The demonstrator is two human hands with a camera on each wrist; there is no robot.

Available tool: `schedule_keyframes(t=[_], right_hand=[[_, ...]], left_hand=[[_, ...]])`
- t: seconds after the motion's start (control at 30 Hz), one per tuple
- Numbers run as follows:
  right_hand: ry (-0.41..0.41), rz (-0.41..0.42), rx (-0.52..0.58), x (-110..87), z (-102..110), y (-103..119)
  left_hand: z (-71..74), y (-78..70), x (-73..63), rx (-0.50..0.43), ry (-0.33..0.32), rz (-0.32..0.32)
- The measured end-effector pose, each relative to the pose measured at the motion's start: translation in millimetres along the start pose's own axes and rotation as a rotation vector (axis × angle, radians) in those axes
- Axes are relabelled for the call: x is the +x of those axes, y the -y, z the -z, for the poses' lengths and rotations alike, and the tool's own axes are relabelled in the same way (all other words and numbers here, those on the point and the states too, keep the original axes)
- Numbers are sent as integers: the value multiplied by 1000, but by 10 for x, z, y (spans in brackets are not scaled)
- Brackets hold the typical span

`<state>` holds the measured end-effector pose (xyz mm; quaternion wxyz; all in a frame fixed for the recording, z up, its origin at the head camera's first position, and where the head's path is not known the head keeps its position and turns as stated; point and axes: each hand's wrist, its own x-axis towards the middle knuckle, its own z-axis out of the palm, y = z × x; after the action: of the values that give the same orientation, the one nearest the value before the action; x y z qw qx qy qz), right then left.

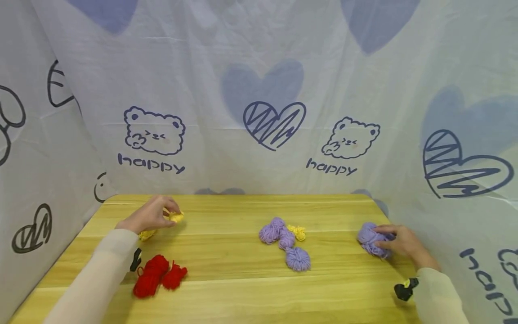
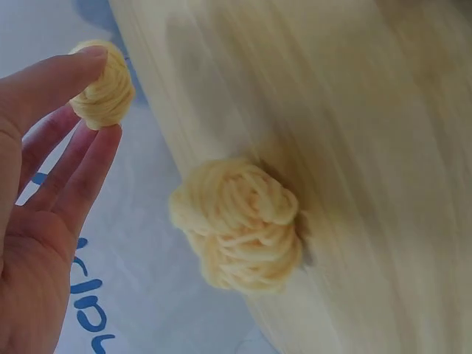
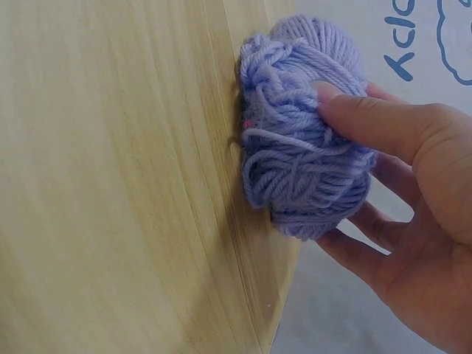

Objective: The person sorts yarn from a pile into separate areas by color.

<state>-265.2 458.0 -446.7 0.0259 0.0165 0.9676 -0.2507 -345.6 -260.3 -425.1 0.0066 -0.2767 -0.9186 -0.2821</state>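
Note:
At the table's back left, my left hand (image 1: 155, 213) pinches a small yellow yarn ball (image 2: 110, 92) between thumb and fingers. Below that wrist lies a bigger yellow yarn ball (image 2: 240, 225), mostly hidden by the arm in the head view. On the right side, my right hand (image 1: 406, 243) grips a large purple yarn ball (image 3: 306, 140), thumb on one side and fingers on the other. That ball appears to be at the tabletop, with loose strands across its side.
Several purple yarn balls (image 1: 298, 259) lie grouped right of the table's middle, beside a small yellow yarn piece (image 1: 297, 232). Red yarn balls (image 1: 151, 274) sit near the left forearm. A printed white cloth (image 1: 210, 148) hangs behind and beside the wooden table (image 1: 226, 292).

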Motion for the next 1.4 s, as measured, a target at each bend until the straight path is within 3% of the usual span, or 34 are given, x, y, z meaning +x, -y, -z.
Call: schedule_keyframes(t=[0.7, 1.4], right_hand=[[22, -40, 42, 2, -14, -6], [19, -30, 33, 16, -7, -34]], left_hand=[[-8, 211, -106, 83, 67, 35], [28, 159, -97, 183, 108, 68]])
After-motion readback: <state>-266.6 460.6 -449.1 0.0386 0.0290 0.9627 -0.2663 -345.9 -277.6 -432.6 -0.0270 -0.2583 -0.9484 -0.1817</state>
